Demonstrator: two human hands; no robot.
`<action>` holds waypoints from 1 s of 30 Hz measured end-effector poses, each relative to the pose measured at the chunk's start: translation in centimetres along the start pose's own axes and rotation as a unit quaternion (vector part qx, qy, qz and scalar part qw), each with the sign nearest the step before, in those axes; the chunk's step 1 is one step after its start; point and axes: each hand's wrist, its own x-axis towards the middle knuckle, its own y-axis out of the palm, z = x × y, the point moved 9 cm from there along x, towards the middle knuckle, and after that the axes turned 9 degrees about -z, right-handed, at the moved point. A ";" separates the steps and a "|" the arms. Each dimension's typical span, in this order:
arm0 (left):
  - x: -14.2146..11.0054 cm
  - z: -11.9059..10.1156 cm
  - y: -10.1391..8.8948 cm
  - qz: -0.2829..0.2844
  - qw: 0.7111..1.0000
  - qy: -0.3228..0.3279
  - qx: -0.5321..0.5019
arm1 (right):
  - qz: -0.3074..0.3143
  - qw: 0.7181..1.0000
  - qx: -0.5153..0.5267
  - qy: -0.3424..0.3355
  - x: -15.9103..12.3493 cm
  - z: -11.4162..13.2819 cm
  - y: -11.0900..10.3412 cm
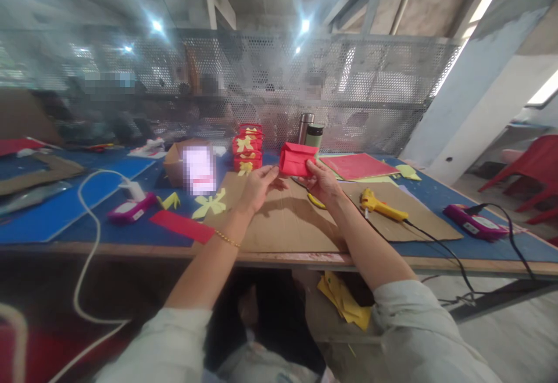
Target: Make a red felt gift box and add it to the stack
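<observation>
A small red folded paper box (pixel 298 160) is held up over the cardboard mat, its upper flap creased. My right hand (pixel 323 181) grips its right side, thumb in front and fingers behind. My left hand (pixel 260 185) pinches the lower left edge, with its other fingers partly curled beneath. Behind and left of it stands a stack of red boxes with yellow bows (pixel 247 147). A red paper strip (pixel 182 226) and yellow bow-shaped cutouts (pixel 209 204) lie near my left forearm.
A yellow glue gun (pixel 383 206) lies on cardboard (pixel 427 229) at the right, its black cord hanging over the table edge. Purple power strips (pixel 475 221) sit at both sides. Two flasks (pixel 314 135), red sheets (pixel 358 166) and a cardboard box (pixel 174 163) stand farther back.
</observation>
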 end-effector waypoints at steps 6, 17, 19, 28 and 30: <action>-0.3 -0.4 0.0 -0.013 1.000 -0.003 0.005 | -0.002 1.000 -0.004 0.004 0.1 -0.6 -0.2; 0.1 -0.7 -1.0 -0.059 0.998 0.012 0.021 | -0.013 1.000 -0.006 0.010 -0.1 0.0 -0.1; 0.2 -0.7 -1.0 -0.054 0.998 0.009 0.012 | -0.012 1.000 -0.002 0.006 -0.1 0.1 -0.1; -0.4 -0.7 0.5 0.021 1.000 0.002 0.008 | -0.016 1.000 -0.004 0.009 -0.1 0.0 -0.1; -0.6 -0.8 0.7 0.031 0.999 0.003 0.006 | -0.013 1.000 -0.005 0.010 -0.1 0.0 0.0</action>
